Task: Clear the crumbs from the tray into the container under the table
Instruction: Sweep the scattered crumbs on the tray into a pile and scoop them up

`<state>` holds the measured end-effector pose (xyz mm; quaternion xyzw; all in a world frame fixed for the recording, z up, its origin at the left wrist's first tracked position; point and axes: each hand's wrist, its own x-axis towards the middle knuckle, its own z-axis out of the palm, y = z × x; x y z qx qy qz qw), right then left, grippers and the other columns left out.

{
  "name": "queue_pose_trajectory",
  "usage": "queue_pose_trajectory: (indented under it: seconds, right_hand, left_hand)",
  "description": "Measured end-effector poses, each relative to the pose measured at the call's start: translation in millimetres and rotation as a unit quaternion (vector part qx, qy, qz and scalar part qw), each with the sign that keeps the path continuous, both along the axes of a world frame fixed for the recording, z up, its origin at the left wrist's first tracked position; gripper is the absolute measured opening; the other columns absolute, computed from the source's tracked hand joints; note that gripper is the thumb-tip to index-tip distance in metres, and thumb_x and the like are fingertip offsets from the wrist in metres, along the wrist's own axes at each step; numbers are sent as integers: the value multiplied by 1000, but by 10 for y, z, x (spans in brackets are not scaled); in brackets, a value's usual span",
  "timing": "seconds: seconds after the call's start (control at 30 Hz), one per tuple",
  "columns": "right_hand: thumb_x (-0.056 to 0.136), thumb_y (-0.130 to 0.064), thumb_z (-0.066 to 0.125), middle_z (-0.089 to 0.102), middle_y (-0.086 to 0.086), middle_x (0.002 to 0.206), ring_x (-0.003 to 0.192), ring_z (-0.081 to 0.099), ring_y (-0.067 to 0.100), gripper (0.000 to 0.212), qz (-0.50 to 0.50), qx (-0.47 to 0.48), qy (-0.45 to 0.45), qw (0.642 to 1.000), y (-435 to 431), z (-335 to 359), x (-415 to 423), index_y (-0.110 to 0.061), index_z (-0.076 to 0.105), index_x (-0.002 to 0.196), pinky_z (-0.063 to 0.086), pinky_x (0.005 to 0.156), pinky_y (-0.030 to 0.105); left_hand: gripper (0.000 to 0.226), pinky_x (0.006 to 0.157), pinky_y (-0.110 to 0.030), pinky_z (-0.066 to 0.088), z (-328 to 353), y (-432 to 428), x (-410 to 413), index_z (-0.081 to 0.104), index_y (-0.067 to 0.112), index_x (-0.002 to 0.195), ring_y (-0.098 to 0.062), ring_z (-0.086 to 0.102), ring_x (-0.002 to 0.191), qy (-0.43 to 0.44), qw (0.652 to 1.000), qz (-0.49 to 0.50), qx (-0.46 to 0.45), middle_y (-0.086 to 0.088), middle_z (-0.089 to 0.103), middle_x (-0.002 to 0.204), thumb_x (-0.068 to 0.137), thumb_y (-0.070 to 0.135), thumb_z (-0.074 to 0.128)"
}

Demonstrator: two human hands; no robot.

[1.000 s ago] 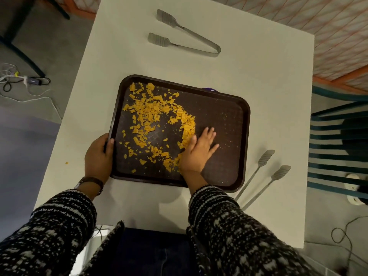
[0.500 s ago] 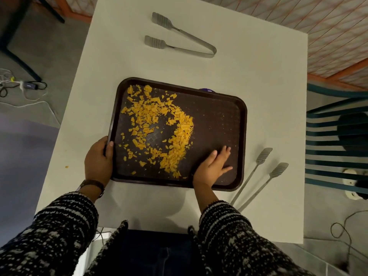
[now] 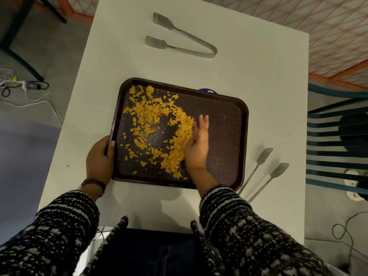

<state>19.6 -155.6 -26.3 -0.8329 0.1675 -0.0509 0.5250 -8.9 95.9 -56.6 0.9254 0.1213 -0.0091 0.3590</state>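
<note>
Our left hand [image 3: 99, 159] grips the tray [image 3: 229, 148] rim at nine o'clock. Our right hand [image 3: 197, 144], fingers straight, pushes crumbs [image 3: 159, 124] toward nine. We judge gathering half done, nothing emptied yet.

Bare bench [image 3: 258, 80] lies between the tray [image 3: 229, 120] and the tongs [image 3: 179, 39] near the far edge. A second pair of tongs [image 3: 260, 172] crowds the tray's right near corner.

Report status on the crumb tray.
Left hand grips tray edge. Right hand open, edge against crumbs. Crumbs piled left. Nothing in the way.
</note>
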Motion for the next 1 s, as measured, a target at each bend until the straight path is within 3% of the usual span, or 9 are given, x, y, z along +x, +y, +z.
queue_pose_trajectory:
  seconds: [0.1,0.2,0.27,0.33,0.4,0.5,0.63,0.87,1.0]
  right_hand:
    - [89,5,53,61,-17,122,102,65,5,66,7,103,73,992,-335,68,-32,-26,34,143,50,84,13]
    - [86,-19,65,72,-3,90,72,68,7,47,59,18,121,991,-503,142,-97,-26,53,131,58,72,30]
    - [89,-23,61,72,6,106,97,68,21,39,124,-107,98,981,-574,143,-162,-24,57,128,54,88,42]
    - [91,-16,57,65,8,123,127,50,23,41,200,-226,46,952,-696,98,-268,-22,53,132,24,115,44]
    - [89,-11,59,57,7,133,136,39,24,42,213,-297,22,931,-873,66,-390,-18,54,130,3,117,47]
    - [88,-13,61,46,13,143,138,31,35,40,161,-355,47,920,-1151,-29,-634,-13,57,128,9,113,60]
    - [95,-20,50,33,18,150,141,24,36,39,142,-362,99,916,-1285,-178,-884,-10,51,133,9,116,55]
    - [97,-21,45,16,17,156,145,11,29,46,87,-323,72,940,-1261,-248,-935,-9,37,141,0,118,45]
    - [98,-17,42,13,15,157,146,11,27,45,-45,-235,66,969,-1242,-211,-905,-9,34,142,2,119,45]
  left_hand:
    - [29,67,-29,39,-24,-52,6,57,17,102,-17,52,79,2,1000,-7,-11,-7,64,92,98,33,34]
    - [27,74,-30,42,40,-44,19,56,15,110,-26,58,91,16,999,4,-37,-9,64,101,97,30,38]
    - [32,90,-30,40,117,-54,19,49,11,124,-27,51,107,28,998,29,-42,-14,56,116,95,25,45]
    - [44,98,-28,33,212,-125,-23,41,9,133,-25,42,116,15,999,24,-18,-16,47,125,92,19,51]
    - [49,106,-32,30,295,-244,-87,37,9,137,-25,37,124,4,1000,-11,-11,-15,40,134,90,16,52]
    - [55,115,-34,14,292,-438,-152,31,10,143,-27,22,140,22,997,-78,20,-14,22,152,92,21,49]
    - [67,117,-32,-1,188,-621,-134,10,7,149,-26,0,145,70,993,-72,57,-12,-2,158,95,31,43]
    - [73,117,-41,-8,44,-883,-28,2,2,147,-27,-6,145,122,982,-47,134,-18,-2,157,96,46,31]
    - [75,114,-40,-15,37,-1187,-11,-3,5,148,-27,-12,144,119,980,-98,129,-16,-7,157,95,49,28]
